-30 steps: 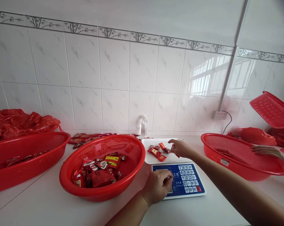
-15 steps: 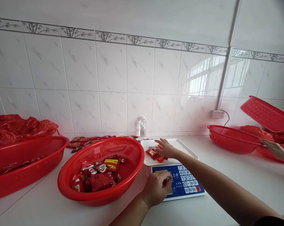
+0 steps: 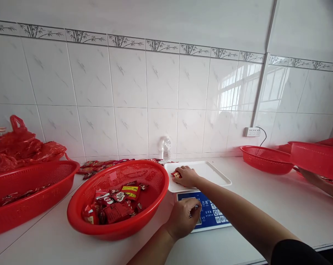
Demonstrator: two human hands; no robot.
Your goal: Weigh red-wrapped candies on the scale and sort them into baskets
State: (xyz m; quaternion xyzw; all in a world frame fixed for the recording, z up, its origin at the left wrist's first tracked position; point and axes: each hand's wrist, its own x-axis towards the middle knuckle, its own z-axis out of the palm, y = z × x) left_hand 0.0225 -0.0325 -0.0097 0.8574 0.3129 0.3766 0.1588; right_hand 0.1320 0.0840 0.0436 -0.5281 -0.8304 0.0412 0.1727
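Observation:
My right hand [image 3: 186,176] lies on the white pan of the scale [image 3: 210,173], fingers curled over several small red candy packets [image 3: 176,174] at the pan's left edge. My left hand [image 3: 183,218] rests closed on the scale's blue keypad panel [image 3: 210,215], pinching a small dark thing I cannot make out. Just left of the scale stands a round red basket [image 3: 119,200] holding red snack packets [image 3: 114,204].
A second red basket [image 3: 25,191] and red plastic bags [image 3: 20,147] sit at far left. Loose packets [image 3: 100,164] and a small water bottle [image 3: 166,149] lie by the tiled wall. At right is a red basket [image 3: 265,160]; another person's arm [image 3: 321,182] holds a red basket [image 3: 318,158].
My right hand slid left across the pan and closed over the packets, gathering them at its left edge. The other person moved the right basket back and lifted another one. My left hand stayed put.

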